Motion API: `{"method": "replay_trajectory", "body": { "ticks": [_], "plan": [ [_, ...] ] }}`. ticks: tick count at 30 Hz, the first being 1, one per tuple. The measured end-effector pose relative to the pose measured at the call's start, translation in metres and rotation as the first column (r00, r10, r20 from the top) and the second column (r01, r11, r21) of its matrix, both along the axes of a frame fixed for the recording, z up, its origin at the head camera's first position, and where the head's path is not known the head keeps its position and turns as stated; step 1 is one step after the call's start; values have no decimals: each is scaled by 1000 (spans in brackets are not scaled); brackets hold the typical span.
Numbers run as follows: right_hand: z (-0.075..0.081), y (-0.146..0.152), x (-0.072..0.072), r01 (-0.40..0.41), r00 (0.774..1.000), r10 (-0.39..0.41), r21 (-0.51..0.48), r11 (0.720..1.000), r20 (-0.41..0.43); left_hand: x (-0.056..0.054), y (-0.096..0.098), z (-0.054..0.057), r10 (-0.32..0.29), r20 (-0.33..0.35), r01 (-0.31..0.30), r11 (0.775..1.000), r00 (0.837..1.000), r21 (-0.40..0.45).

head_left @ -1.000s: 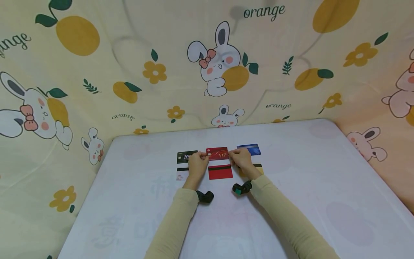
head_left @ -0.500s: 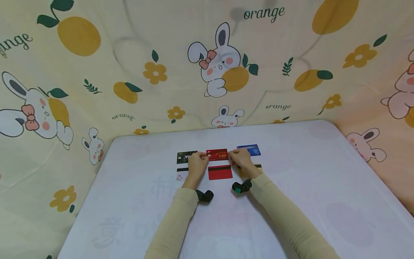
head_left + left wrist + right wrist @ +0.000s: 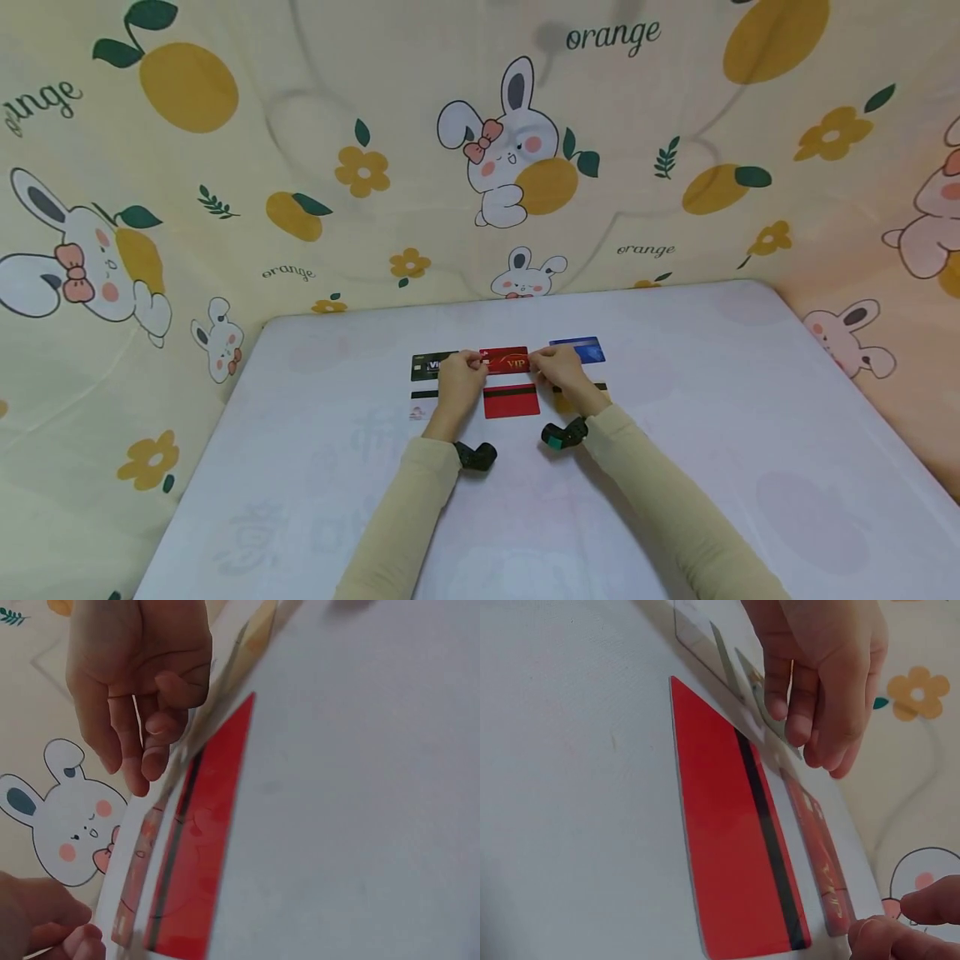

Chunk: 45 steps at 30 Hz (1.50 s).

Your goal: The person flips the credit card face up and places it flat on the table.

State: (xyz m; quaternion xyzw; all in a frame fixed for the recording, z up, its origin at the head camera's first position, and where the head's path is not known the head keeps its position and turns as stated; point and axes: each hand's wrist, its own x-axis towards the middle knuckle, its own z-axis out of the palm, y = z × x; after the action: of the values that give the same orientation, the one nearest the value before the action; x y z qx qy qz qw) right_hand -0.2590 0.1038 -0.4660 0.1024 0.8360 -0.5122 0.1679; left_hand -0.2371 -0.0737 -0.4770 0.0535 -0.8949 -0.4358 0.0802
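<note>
A red VIP card (image 3: pixel 505 361) lies flat in the back row of cards, between my two hands. My left hand (image 3: pixel 460 382) is at its left end, fingers loosely bent, partly covering a black card (image 3: pixel 426 367) and a white striped card (image 3: pixel 422 405). At the right end is my right hand (image 3: pixel 561 372), thumb and fingertips (image 3: pixel 870 934) near the card's edge with a gap between them. It overlaps a blue card (image 3: pixel 588 348) and a gold card (image 3: pixel 562 404). Just in front of the VIP card lies a plain red card (image 3: pixel 512 402) with a dark stripe.
The cards sit in two rows near the back of a white-covered table (image 3: pixel 675 467). Behind it rises a cream cloth (image 3: pixel 420 67) printed with rabbits and oranges. A black camera (image 3: pixel 477 456) sits on the left wrist, another camera (image 3: pixel 564 434) on the right.
The hands and cards keep almost the same places over the last second. The whole head view has shifted slightly downward.
</note>
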Motion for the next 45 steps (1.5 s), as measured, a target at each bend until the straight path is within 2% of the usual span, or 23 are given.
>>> {"method": "replay_trajectory", "body": {
  "ticks": [4,10,15,26,34,45],
  "plan": [
    [3,3,1,-3,1000,3,6,1000,-12,1,1,5,-21,-42,21,1000,999,2],
    [6,11,1,6,1000,-6,7,1000,-16,4,4,10,-51,-16,52,998,999,45],
    [7,18,2,9,999,-10,-18,1000,-32,5,8,11,-57,1,57,997,998,54],
    [6,31,4,29,998,-30,-19,999,-54,4,17,10,-87,-42,89,995,995,53],
    [9,39,3,39,998,-40,-27,999,-38,6,25,13,-122,-64,125,991,990,46],
    [8,52,4,54,998,-55,-12,998,-28,9,38,15,-146,-50,148,988,988,36]
  ]
}}
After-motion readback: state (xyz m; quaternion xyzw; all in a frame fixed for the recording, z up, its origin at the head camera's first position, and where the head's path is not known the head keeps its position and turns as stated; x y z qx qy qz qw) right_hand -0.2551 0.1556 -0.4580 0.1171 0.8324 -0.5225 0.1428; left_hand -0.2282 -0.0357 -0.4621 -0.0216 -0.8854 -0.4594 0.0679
